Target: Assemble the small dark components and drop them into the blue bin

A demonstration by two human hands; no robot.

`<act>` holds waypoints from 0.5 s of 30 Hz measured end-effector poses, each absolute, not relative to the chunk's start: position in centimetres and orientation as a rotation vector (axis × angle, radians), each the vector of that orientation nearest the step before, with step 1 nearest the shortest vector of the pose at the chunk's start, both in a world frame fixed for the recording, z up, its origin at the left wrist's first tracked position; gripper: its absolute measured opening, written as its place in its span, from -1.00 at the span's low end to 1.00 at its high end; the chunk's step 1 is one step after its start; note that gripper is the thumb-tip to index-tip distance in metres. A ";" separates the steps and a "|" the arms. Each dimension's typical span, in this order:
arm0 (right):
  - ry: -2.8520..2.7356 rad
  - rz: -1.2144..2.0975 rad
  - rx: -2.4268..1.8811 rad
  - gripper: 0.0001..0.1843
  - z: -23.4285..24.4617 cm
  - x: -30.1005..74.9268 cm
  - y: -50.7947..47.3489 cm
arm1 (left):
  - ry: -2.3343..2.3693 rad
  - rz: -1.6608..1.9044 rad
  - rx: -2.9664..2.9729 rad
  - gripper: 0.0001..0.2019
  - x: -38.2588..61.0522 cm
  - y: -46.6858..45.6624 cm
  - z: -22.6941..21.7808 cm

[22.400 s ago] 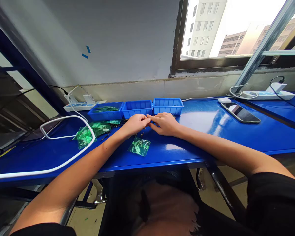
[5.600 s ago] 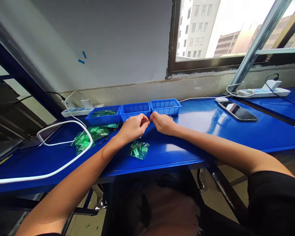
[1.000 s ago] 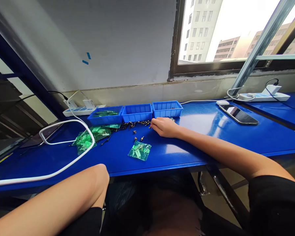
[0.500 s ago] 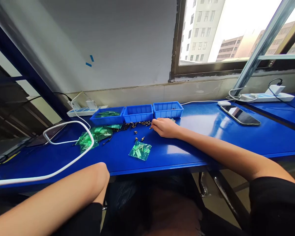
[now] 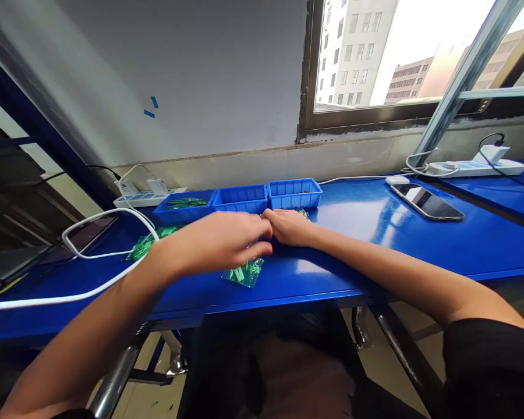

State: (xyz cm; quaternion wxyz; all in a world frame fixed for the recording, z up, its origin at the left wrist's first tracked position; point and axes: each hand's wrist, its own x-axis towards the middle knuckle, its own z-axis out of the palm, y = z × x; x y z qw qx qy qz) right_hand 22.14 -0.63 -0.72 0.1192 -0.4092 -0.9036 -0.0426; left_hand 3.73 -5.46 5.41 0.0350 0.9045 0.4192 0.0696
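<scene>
My left hand (image 5: 216, 241) hovers over the blue table (image 5: 375, 233), smeared by motion, with its fingertips next to my right hand. It covers the scattered small metal parts. My right hand (image 5: 290, 226) rests on the table just in front of the right blue bin (image 5: 294, 194), fingers curled together; what they hold is hidden. A small green bag of parts (image 5: 244, 272) lies just below my left hand. The middle blue bin (image 5: 240, 199) and the left blue bin (image 5: 184, 208), which holds green bags, stand side by side behind the hands.
More green bags (image 5: 145, 247) lie to the left, beside a looped white cable (image 5: 63, 238). A power strip (image 5: 144, 198) sits at the back left. A phone (image 5: 427, 201), a white mouse (image 5: 397, 180) and a second power strip (image 5: 475, 169) lie at the right.
My left arm has swung up from below the table edge, and the hand is now over the parts beside my right hand. My right hand has stayed in place.
</scene>
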 end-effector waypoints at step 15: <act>-2.326 -0.161 -1.451 -0.76 -0.3 22.4 -0.4 | 1.416 0.490 2.741 -0.67 6.6 -0.5 1.1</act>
